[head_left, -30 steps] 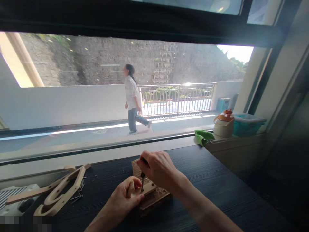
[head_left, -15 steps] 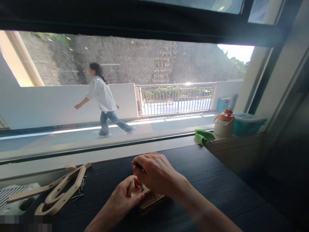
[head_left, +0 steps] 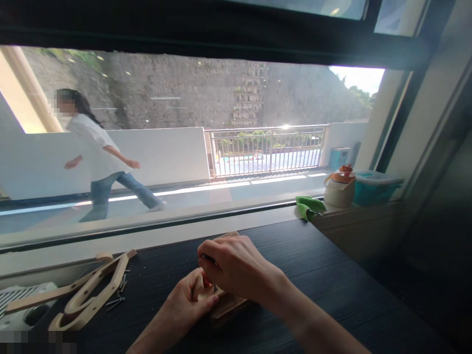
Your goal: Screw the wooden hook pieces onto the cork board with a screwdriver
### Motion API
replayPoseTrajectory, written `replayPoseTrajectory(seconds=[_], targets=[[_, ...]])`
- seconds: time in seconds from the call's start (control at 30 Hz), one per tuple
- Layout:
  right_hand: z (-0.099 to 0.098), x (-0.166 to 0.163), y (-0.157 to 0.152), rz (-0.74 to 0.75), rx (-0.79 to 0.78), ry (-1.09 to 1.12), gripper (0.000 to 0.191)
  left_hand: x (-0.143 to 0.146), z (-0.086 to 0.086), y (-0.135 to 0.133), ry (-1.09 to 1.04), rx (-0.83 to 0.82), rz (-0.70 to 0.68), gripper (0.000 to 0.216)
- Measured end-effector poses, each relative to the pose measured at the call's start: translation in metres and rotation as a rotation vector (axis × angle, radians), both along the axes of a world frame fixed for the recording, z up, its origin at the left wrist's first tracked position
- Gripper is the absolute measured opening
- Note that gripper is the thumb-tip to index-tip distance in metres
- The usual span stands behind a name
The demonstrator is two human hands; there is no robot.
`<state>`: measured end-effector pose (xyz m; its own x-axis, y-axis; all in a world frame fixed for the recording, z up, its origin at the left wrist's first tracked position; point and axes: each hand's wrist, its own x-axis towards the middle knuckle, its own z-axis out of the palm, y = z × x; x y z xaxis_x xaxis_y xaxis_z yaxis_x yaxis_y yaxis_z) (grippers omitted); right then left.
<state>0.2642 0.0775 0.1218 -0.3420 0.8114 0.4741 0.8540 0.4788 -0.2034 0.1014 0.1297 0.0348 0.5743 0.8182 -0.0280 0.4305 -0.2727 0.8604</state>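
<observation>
My right hand (head_left: 243,268) is wrapped around the dark handle of a screwdriver (head_left: 215,288), whose metal shaft points down. Its tip meets a small pale wooden piece (head_left: 202,294), though the exact contact is hard to see. Pinched around that piece is my left hand (head_left: 184,299), thumb on the near side. Both hands work above a brown wooden block or board (head_left: 230,309) lying on the dark table (head_left: 295,285); my right hand and forearm hide much of it.
To the left lie curved wooden strips with holes (head_left: 88,292), beside several screws (head_left: 120,294) and a white slatted appliance (head_left: 27,297). On the sill stand a green cloth (head_left: 309,207), a bottle (head_left: 338,189) and a teal box (head_left: 378,191). A person (head_left: 98,147) walks outside the window.
My right hand has turned slightly around the screwdriver handle, while my left hand keeps its pinch. Outside, the person has walked left. The view has shifted a little.
</observation>
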Motion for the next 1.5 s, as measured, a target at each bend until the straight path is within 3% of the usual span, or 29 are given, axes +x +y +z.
replayPoseTrajectory(seconds=[0.13,0.4,0.73,1.1,1.37,1.5], targets=[[0.0,-0.004,0.001,0.042,0.02,-0.046,0.02,0.0,-0.002,0.0,-0.005,-0.008,0.021,0.023],[-0.007,0.002,0.012,-0.254,-0.02,0.002,0.025,0.0,-0.001,0.001,-0.018,0.008,-0.042,0.023],[-0.001,-0.006,0.0,0.015,0.05,-0.021,0.016,0.001,-0.004,0.002,-0.043,-0.014,-0.003,0.022],[-0.014,0.003,0.017,-0.251,0.004,0.011,0.032,-0.001,-0.007,0.004,-0.016,-0.002,-0.057,0.022],[-0.012,-0.004,0.013,0.0,0.1,-0.052,0.014,0.003,-0.012,0.001,-0.042,0.014,-0.03,0.017],[-0.015,-0.003,0.017,-0.075,0.069,-0.047,0.015,0.004,-0.009,0.001,-0.015,0.074,-0.02,0.016]])
